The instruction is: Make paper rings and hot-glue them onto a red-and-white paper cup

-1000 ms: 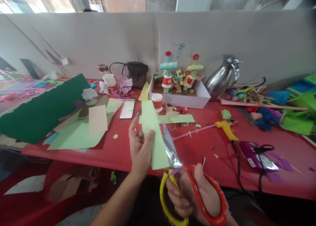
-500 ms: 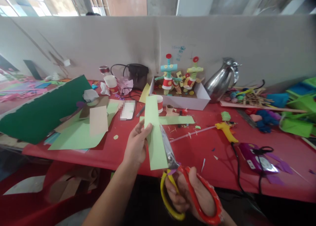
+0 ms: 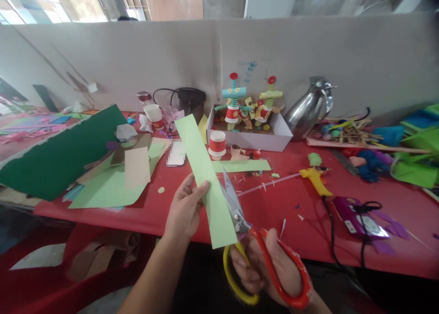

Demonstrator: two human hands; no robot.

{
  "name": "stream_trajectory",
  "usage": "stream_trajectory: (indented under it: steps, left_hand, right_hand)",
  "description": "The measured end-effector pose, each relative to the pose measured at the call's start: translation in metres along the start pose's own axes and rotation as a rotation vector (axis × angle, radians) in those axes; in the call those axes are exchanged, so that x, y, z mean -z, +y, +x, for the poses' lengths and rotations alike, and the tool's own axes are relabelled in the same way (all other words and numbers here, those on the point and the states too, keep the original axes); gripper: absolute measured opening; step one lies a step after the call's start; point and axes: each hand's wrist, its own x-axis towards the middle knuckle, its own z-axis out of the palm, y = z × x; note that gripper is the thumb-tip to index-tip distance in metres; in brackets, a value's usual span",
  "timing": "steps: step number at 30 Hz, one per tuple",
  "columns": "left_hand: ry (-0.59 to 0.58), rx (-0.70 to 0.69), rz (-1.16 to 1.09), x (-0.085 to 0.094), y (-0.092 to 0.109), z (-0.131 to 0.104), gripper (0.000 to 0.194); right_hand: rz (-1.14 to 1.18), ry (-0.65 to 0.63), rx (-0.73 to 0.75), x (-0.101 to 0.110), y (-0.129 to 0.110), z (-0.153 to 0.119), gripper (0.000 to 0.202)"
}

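Observation:
A light green paper strip (image 3: 202,172) is pinched between the thumb and fingers of my left hand (image 3: 187,206), tilted with its top to the left. My right hand (image 3: 264,263) grips scissors (image 3: 235,213) with one red and one yellow handle. Their blades are partly apart and lie along the right edge of the strip; whether paper is between them I cannot tell. Behind the held strip, another green paper strip (image 3: 243,166) lies on the red table (image 3: 274,222), close to a red and white paper cup (image 3: 217,144).
At the back, a white box (image 3: 254,142) holds paper-cup figures, with a metal jug (image 3: 307,108) beside it. A yellow glue gun (image 3: 315,180) and a purple device (image 3: 358,218) with cables lie to the right. Green card sheets (image 3: 103,190) and a green box (image 3: 65,154) are left.
My left hand has turned the green strip so its top leans further left, uncovering the paper cup. The scissors stay close to the strip's right edge.

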Motion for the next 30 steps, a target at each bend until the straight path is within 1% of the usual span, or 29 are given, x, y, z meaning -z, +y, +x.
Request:
stream_trajectory:
  steps: [4, 9, 12, 15, 17, 19, 23, 30]
  left_hand:
    - [-0.029, 0.041, 0.016, -0.004, -0.006, -0.006, 0.04]
    - [-0.007, 0.071, -0.039, -0.006, -0.009, -0.014, 0.035]
    - [0.035, 0.106, -0.086, -0.005, -0.004, -0.01, 0.028]
    - [0.076, 0.138, -0.104, -0.006, 0.005, 0.002, 0.024]
    - [0.064, 0.131, -0.088, -0.008, 0.009, 0.01, 0.026]
    - [0.05, 0.109, -0.068, -0.011, 0.01, 0.013, 0.027]
    - [0.047, 0.098, -0.047, -0.015, 0.005, 0.008, 0.026]
    - [0.076, 0.111, -0.035, -0.009, 0.005, 0.003, 0.03]
  right_hand:
    - [0.059, 0.023, 0.018, 0.0, 0.0, 0.002, 0.07]
    - [0.063, 0.041, -0.019, -0.001, -0.006, 0.0, 0.07]
    - [0.036, 0.052, -0.019, 0.001, -0.005, -0.002, 0.071]
    - [0.028, 0.03, -0.016, 0.002, -0.001, -0.002, 0.07]
    - [0.027, 0.002, -0.014, 0.002, 0.001, 0.0, 0.07]
    - [0.042, 0.004, -0.011, 0.002, 0.002, 0.003, 0.068]
    - [0.076, 0.054, 0.015, 0.001, 0.005, 0.007, 0.065]
    - [0.073, 0.053, -0.019, -0.001, 0.001, 0.005, 0.067]
